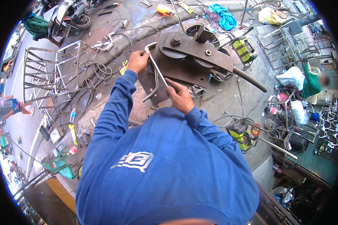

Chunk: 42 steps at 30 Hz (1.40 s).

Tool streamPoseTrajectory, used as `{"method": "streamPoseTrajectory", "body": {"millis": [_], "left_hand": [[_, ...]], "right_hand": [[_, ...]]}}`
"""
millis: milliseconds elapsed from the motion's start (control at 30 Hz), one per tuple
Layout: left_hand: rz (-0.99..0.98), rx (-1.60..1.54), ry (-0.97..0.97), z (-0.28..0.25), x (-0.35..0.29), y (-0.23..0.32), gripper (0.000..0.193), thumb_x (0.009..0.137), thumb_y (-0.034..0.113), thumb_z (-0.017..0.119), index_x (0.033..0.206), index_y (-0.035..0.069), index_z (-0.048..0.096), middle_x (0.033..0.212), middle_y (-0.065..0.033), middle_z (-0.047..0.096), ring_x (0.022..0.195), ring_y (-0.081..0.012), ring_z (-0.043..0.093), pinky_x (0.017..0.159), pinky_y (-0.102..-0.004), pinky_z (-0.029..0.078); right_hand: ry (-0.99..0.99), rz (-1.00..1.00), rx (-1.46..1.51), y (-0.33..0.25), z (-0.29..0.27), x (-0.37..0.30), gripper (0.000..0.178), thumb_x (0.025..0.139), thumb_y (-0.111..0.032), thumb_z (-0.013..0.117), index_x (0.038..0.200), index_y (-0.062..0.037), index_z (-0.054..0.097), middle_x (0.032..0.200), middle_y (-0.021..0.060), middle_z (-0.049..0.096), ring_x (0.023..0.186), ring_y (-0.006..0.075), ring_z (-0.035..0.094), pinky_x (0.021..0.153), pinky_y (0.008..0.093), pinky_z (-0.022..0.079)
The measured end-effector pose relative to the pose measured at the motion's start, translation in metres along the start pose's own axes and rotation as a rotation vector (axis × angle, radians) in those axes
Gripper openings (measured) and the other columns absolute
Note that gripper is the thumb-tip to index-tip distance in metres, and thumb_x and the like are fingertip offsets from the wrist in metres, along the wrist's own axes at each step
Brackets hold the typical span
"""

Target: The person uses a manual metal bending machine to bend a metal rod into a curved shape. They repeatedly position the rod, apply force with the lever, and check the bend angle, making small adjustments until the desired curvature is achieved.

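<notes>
A shiny bent metal rod [158,68] slants across the steel base plate of a manual pipe bender [193,50]. My left hand [138,62] is closed round its upper part, beside the curved end that hooks toward the bender's round die [172,48]. Lower down, my right hand [180,96] grips the rod's near end between thumb and fingers. Another bent rod end [150,94] shows below my left hand; I cannot tell whether it belongs to the same piece. The bender's long handle bar [250,79] points to the right.
Two green-and-black welding machines [244,48] [241,134] stand at the right with cables. Welded metal frames [50,73] are at the left, near cables coiled on the ground. A person in green [311,80] sits at the right. A motorcycle [69,18] stands at the far left.
</notes>
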<state>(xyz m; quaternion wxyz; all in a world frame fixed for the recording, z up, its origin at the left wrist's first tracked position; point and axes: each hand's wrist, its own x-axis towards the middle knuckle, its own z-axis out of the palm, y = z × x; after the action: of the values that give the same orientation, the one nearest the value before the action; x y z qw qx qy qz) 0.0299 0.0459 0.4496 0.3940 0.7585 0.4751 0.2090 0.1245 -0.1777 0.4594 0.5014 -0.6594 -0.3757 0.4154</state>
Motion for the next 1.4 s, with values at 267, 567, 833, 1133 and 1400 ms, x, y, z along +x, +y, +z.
{"method": "streamPoseTrajectory", "body": {"millis": [267, 567, 833, 1133, 1400], "left_hand": [[0.071, 0.189, 0.1, 0.016, -0.004, -0.005, 0.037, 0.086, 0.034, 0.052, 0.098, 0.002, 0.067, 0.089, -0.0233, 0.065, 0.087, -0.0381, 0.063, 0.076, -0.0423, 0.047], [0.211, 0.074, 0.345, 0.043, -0.021, -0.022, 0.033, 0.093, 0.03, 0.051, 0.111, 0.005, 0.064, 0.086, -0.0146, 0.062, 0.079, -0.0295, 0.06, 0.071, -0.036, 0.046], [0.213, 0.015, 0.343, 0.041, -0.022, -0.02, 0.03, 0.091, 0.031, 0.055, 0.106, 0.007, 0.067, 0.084, -0.0141, 0.063, 0.079, -0.0306, 0.062, 0.071, -0.0369, 0.047], [0.175, 0.1, 0.369, 0.043, -0.018, -0.014, 0.039, 0.09, 0.036, 0.053, 0.107, 0.003, 0.066, 0.087, -0.0167, 0.064, 0.081, -0.0323, 0.063, 0.072, -0.0378, 0.048], [0.094, 0.159, 0.356, 0.043, -0.017, -0.006, 0.043, 0.088, 0.042, 0.054, 0.115, 0.01, 0.064, 0.101, -0.0165, 0.066, 0.092, -0.0318, 0.064, 0.078, -0.0368, 0.048]], "right_hand": [[0.0, 0.009, 0.021, 0.004, 0.01, 0.004, 0.038, 0.091, -0.011, 0.052, 0.129, -0.0047, 0.053, 0.066, -0.0051, 0.049, 0.056, 0.0024, 0.04, 0.049, 0.0196, 0.036], [-0.012, -0.065, -0.051, 0.008, 0.003, -0.004, 0.039, 0.091, -0.019, 0.053, 0.126, -0.0043, 0.053, 0.099, 0.0194, 0.066, 0.086, 0.0216, 0.064, 0.078, 0.0322, 0.048], [-0.055, -0.073, 0.039, 0.01, -0.011, -0.001, 0.038, 0.09, -0.018, 0.055, 0.125, -0.0037, 0.054, 0.111, 0.0195, 0.063, 0.102, 0.0245, 0.061, 0.088, 0.0331, 0.045], [0.023, -0.12, 0.042, 0.02, -0.003, 0.003, 0.042, 0.085, -0.019, 0.061, 0.123, -0.0027, 0.055, 0.107, 0.0198, 0.064, 0.1, 0.0287, 0.063, 0.087, 0.0341, 0.047], [-0.007, 0.056, 0.311, 0.01, -0.012, 0.005, 0.041, 0.087, -0.011, 0.058, 0.126, 0.0002, 0.054, 0.087, -0.0014, 0.06, 0.071, 0.0044, 0.048, 0.062, 0.0193, 0.04]]}}
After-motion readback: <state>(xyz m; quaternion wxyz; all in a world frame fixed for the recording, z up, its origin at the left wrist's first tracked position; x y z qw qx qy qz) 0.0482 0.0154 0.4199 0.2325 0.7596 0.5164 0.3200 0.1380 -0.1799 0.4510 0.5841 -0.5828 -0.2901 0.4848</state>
